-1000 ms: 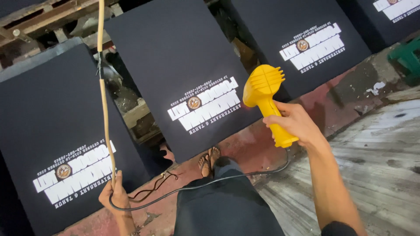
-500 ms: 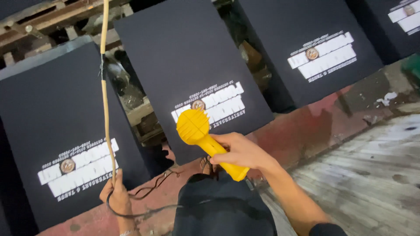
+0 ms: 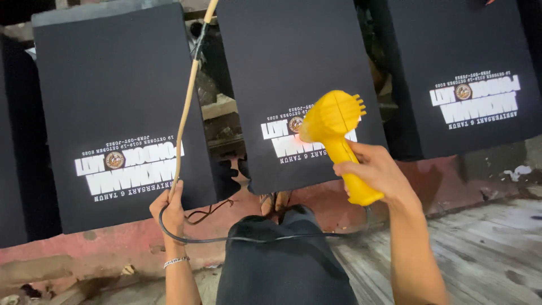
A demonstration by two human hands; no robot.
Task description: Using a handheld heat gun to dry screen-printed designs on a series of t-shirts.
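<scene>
Right hand [image 3: 377, 169]: clenched round the handle of the yellow plastic heat gun [image 3: 337, 135].
Change: the heat gun has swung from the right-hand board to the white print on the middle black board [image 3: 293, 68].
Left hand [image 3: 169, 206]: gripping a thin tan stick [image 3: 189, 101] and black cable [image 3: 226, 239].

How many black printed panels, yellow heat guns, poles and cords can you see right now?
Black printed panels: 3, left, middle, right
Yellow heat gun: 1, held in the right hand
Tan pole: 1, held by the left hand
Black cord: 1
Total: 6
</scene>
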